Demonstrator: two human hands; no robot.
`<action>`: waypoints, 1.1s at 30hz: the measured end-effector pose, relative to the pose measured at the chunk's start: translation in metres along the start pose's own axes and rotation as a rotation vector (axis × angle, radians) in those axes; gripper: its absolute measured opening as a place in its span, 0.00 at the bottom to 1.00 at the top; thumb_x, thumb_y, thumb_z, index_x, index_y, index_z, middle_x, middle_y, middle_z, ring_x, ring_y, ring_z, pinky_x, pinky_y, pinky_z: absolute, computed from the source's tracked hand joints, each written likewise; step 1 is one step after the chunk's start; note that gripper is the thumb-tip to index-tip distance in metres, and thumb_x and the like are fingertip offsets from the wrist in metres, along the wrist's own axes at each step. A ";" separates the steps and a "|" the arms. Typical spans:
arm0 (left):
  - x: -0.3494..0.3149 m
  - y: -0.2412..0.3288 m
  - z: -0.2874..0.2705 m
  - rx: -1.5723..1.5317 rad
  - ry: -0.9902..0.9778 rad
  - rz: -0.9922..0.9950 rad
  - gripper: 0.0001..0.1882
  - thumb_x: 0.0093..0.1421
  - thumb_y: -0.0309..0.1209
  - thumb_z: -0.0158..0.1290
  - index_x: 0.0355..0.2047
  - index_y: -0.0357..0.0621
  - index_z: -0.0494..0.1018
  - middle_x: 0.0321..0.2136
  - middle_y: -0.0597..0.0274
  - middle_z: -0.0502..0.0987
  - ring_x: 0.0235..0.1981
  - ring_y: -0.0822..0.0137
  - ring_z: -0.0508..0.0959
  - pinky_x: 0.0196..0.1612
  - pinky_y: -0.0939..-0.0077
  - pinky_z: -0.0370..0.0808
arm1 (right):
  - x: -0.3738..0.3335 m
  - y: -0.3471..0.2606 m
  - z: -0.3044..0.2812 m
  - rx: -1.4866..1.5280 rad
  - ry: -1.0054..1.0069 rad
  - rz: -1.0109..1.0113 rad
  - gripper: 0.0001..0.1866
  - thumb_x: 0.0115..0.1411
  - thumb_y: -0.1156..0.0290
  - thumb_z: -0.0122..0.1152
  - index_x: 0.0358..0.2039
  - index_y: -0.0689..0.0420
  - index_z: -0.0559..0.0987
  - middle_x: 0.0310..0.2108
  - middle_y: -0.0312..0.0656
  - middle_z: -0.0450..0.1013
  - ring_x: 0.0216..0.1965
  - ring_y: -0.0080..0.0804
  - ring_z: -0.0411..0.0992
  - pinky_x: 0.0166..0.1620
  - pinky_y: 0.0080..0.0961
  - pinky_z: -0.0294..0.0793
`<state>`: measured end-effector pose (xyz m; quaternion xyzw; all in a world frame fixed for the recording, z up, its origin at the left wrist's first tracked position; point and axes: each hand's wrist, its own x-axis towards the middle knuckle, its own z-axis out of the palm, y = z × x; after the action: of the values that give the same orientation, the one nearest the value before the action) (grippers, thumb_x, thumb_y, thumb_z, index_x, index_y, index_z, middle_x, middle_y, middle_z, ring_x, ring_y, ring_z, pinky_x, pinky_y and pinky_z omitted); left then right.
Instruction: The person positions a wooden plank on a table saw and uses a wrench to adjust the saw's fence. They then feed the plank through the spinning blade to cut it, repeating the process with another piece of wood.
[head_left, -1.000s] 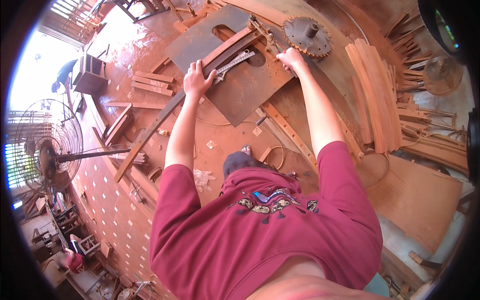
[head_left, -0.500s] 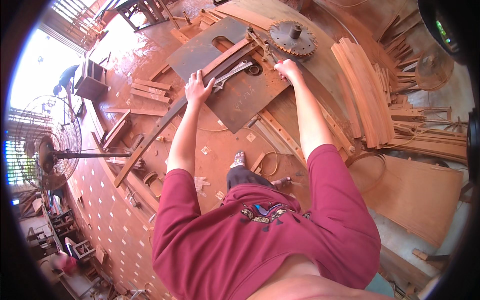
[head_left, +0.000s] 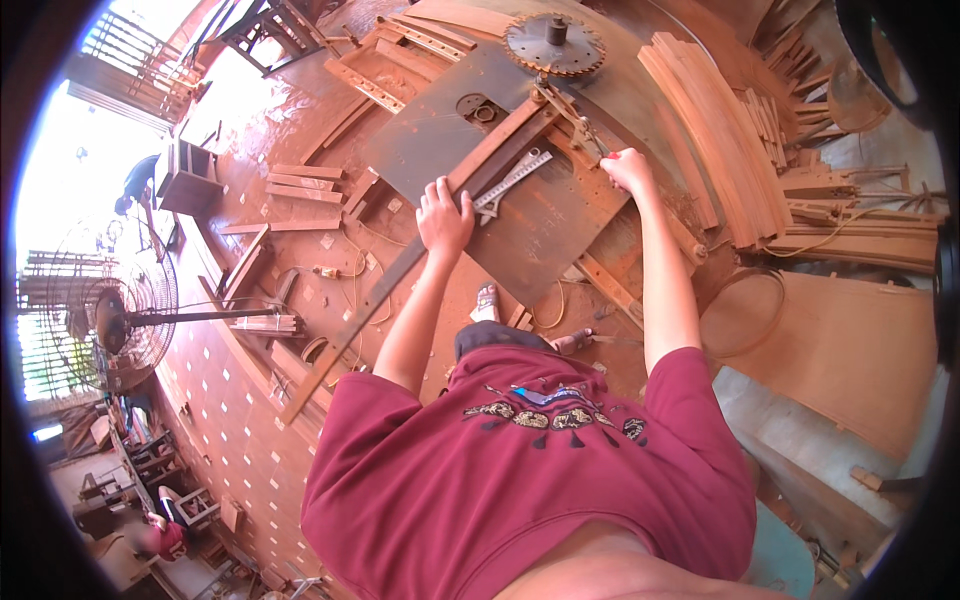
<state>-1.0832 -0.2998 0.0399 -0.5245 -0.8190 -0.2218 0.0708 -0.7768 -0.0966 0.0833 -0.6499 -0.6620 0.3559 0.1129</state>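
Observation:
My left hand [head_left: 445, 217] is closed over a long wooden bar [head_left: 500, 145] that lies slantwise across a grey metal tabletop [head_left: 425, 150]. At the bar's far end, my right hand [head_left: 626, 170] has its fingers closed beside a bolted metal clamp [head_left: 570, 115]. Something red shows at those fingers, but most of what they grip is hidden. A silver caliper [head_left: 518, 180] rests on the tabletop between my hands, alongside the bar. Beyond the bar, the tabletop has an opening [head_left: 483, 108] with a ring in it. A toothed circular saw blade [head_left: 552, 46] lies flat past the clamp.
Long reddish planks [head_left: 715, 140] are stacked to the right, with a broad wooden sheet [head_left: 830, 350] nearer. Wood strips [head_left: 305, 185] and a cable [head_left: 355, 270] lie on the floor. A caged fan [head_left: 110, 315] stands left. Another person [head_left: 165, 535] is at the lower left.
The whole view has shifted, so the tabletop and my hands appear farther right and lower. The bar now lies on the nearer side of the ringed opening. Both hands keep their holds.

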 end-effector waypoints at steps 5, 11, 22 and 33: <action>-0.053 0.049 -0.009 -0.015 -0.032 0.033 0.29 0.65 0.44 0.51 0.59 0.35 0.67 0.52 0.48 0.73 0.49 0.50 0.76 0.50 0.55 0.74 | -0.025 0.068 -0.017 -0.098 0.091 0.031 0.16 0.54 0.61 0.63 0.18 0.61 0.80 0.15 0.40 0.76 0.18 0.29 0.76 0.26 0.29 0.75; -0.101 0.081 -0.016 -0.060 -0.091 0.062 0.35 0.65 0.45 0.51 0.63 0.30 0.63 0.57 0.43 0.70 0.52 0.49 0.75 0.52 0.56 0.72 | -0.059 0.112 -0.043 -0.070 0.029 0.103 0.15 0.57 0.63 0.63 0.20 0.61 0.78 0.17 0.39 0.76 0.18 0.26 0.74 0.25 0.29 0.73; -0.107 0.087 -0.022 -0.072 -0.171 0.063 0.37 0.65 0.47 0.51 0.64 0.29 0.61 0.58 0.43 0.68 0.53 0.48 0.74 0.53 0.55 0.72 | -0.072 0.115 -0.051 -0.047 0.020 0.090 0.15 0.58 0.64 0.62 0.22 0.63 0.78 0.17 0.41 0.76 0.18 0.26 0.74 0.24 0.27 0.72; -0.106 0.087 -0.020 -0.058 -0.190 0.062 0.38 0.63 0.47 0.52 0.64 0.28 0.62 0.57 0.42 0.69 0.53 0.49 0.74 0.51 0.56 0.73 | -0.070 0.116 -0.053 0.065 -0.039 0.181 0.13 0.57 0.67 0.64 0.22 0.63 0.77 0.16 0.40 0.74 0.16 0.25 0.72 0.22 0.26 0.70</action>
<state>-0.9610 -0.3659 0.0458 -0.5701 -0.7986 -0.1926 -0.0154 -0.6450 -0.1565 0.0716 -0.6960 -0.5907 0.3986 0.0882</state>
